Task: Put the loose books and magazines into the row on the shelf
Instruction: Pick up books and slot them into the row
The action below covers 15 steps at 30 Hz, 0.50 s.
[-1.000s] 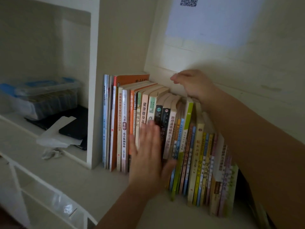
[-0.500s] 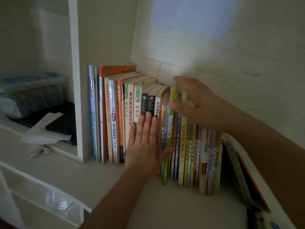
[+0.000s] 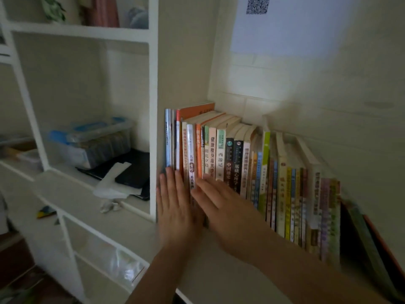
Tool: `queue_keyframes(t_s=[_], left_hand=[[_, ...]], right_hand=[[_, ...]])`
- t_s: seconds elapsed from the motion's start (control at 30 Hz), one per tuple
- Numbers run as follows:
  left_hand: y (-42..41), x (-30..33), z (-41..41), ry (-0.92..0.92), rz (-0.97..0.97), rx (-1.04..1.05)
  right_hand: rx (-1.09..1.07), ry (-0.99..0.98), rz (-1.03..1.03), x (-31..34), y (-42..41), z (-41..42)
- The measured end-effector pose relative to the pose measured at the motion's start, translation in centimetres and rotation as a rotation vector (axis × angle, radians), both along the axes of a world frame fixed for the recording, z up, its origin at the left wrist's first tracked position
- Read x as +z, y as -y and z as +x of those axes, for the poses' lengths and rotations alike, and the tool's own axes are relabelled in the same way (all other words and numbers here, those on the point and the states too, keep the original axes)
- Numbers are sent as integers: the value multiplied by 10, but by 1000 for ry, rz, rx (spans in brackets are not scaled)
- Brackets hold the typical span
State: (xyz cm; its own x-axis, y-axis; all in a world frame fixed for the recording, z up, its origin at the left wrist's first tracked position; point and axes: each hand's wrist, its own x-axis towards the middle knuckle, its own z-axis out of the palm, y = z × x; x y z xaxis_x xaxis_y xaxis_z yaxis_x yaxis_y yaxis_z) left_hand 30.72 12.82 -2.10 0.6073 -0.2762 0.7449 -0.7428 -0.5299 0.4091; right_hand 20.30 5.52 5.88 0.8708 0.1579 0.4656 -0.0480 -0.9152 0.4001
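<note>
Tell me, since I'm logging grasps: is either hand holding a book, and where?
Nothing is held. The left hand and right hand lie flat, fingers straight, against the spines of the row of books.

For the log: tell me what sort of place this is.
Probably a home study or bedroom corner: a row of books on a white built-in shelf, a plastic storage box in the next compartment.

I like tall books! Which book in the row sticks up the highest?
The orange-covered book near the row's left end. Its top edge rises above all its neighbours; the books to its right step down lower.
</note>
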Motion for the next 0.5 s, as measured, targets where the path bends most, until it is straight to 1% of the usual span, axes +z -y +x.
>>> queue_keyframes(t_s=[0.07, 0.13, 0.23, 0.37, 0.5], left_hand=[[0, -10, -4, -5, 17, -13], [3, -14, -4, -63, 46, -18], [5, -14, -1, -87, 70, -58], [6, -14, 6, -111, 41, -103], [5, -16, 9, -112, 34, -113]], right_hand=[[-33, 54, 67, -9, -6, 17], [-48, 63, 68, -16, -6, 29], [-50, 55, -5, -24, 0, 36], [-77, 81, -102, -26, 8, 40], [-174, 62, -189, -29, 10, 45]])
